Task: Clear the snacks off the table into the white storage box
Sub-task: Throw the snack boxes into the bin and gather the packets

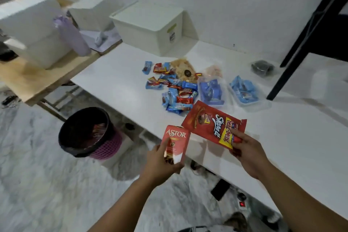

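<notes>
My left hand [160, 162] grips a red Astor box [176, 142] upright, just off the near edge of the white table [282, 137]. My right hand [246, 150] pinches the corner of a flat red snack pouch [211, 122] held over the table. A heap of small red and blue wrapped snacks [173, 90] lies further back, beside two clear trays of blue packets [211, 91] [244, 90] and a clear bag of crackers [183, 69]. The white storage box [148, 26] stands at the table's far end against the wall, its lid on.
A bin with a black liner [88, 132] stands on the floor left of the table. A wooden table [28, 79] at the left carries white boxes [35, 26] and a lilac bottle [72, 37]. A dark object [262, 68] and black frame [305, 39] are at the right.
</notes>
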